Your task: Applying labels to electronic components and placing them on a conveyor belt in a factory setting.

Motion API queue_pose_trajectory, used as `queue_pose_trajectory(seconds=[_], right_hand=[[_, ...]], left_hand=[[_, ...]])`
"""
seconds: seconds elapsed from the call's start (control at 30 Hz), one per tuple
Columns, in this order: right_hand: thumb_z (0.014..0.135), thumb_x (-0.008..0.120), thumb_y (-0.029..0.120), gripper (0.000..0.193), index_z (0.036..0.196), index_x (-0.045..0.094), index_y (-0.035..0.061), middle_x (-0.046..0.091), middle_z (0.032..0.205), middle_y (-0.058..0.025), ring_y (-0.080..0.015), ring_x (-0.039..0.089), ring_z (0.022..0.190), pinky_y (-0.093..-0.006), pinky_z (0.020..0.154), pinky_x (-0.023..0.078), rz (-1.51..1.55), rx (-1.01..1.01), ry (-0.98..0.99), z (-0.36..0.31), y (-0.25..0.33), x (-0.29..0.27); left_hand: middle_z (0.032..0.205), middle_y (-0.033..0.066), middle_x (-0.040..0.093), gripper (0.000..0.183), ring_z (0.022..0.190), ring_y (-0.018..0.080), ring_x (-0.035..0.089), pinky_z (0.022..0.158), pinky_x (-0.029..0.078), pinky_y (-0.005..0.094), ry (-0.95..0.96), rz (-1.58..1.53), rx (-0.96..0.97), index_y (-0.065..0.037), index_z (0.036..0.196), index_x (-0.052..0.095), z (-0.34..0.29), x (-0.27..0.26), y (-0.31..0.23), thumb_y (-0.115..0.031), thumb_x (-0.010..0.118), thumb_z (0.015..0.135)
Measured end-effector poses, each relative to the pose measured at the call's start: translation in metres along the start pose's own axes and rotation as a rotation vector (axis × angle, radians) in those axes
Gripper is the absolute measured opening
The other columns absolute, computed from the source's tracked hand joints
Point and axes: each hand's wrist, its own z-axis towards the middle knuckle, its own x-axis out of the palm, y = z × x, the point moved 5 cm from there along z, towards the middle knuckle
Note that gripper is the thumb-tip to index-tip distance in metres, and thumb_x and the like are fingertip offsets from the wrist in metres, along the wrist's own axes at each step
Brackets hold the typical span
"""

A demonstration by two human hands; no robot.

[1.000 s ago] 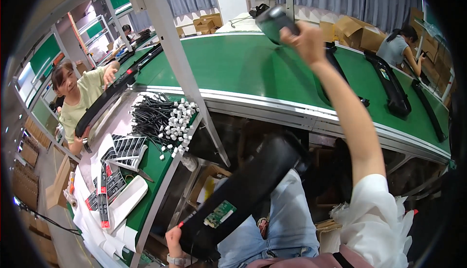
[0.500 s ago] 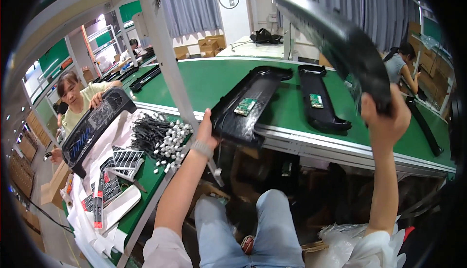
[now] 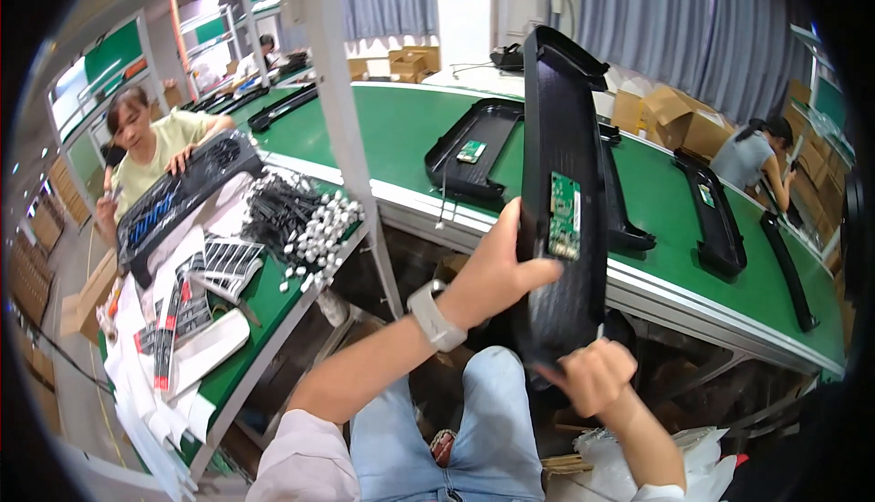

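Note:
A long black plastic housing (image 3: pixel 567 128) stands steeply tilted in front of me, its hollow side showing. A green circuit board (image 3: pixel 564 215) lies inside it. My left hand (image 3: pixel 497 274) grips the housing's left edge, with the thumb over the inner face just below the board. At the lower end, my right hand (image 3: pixel 597 379) is closed in a fist. A thin pale tip sticks up beside its knuckles; what the fingers hold is hidden. Behind, another black housing (image 3: pixel 492 133) with a small green board (image 3: pixel 471 152) lies on the green work surface (image 3: pixel 392 128).
More housings lie to the right, one with a board (image 3: pixel 707 196), beside a curved black strip (image 3: pixel 791 274). On the left-hand table are black cables with white ends (image 3: pixel 314 238) and printed sheets (image 3: pixel 228 265). A co-worker (image 3: pixel 169 151) holds another housing (image 3: pixel 191 196). A post (image 3: pixel 344 92) rises between.
My right hand has come down from high on the right to the raised housing's lower end. My left hand has moved right and now holds that housing upright. The view has shifted.

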Motion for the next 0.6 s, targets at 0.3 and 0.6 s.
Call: queue_pose_trajectory(seconds=[0.3,0.6], right_hand=[[0.094,0.063,0.021,0.025,0.117,0.062,0.013,0.055,0.121,-0.0148,-0.0347,0.051,0.122,-0.0524,0.098,0.042,0.848,-0.136,0.577,0.039,0.194,-0.027],[0.072,0.071,0.003,0.03,0.101,0.065,0.0053,0.063,0.088,-0.0096,-0.0283,0.065,0.074,-0.0364,0.06,0.053,0.966,-0.055,0.444,0.115,0.187,0.077]], left_hand=[[0.122,0.0054,0.064,0.077,0.108,0.0132,0.059,0.096,0.046,0.0273,0.012,-0.405,-0.62,0.001,0.135,0.053,-0.175,-0.111,0.042,0.008,0.061,0.058],[0.113,0.0114,0.068,0.058,0.106,0.0236,0.061,0.096,0.046,0.0329,0.611,0.186,-0.693,-0.002,0.122,0.063,-0.335,-0.156,0.165,0.004,0.063,0.064]])
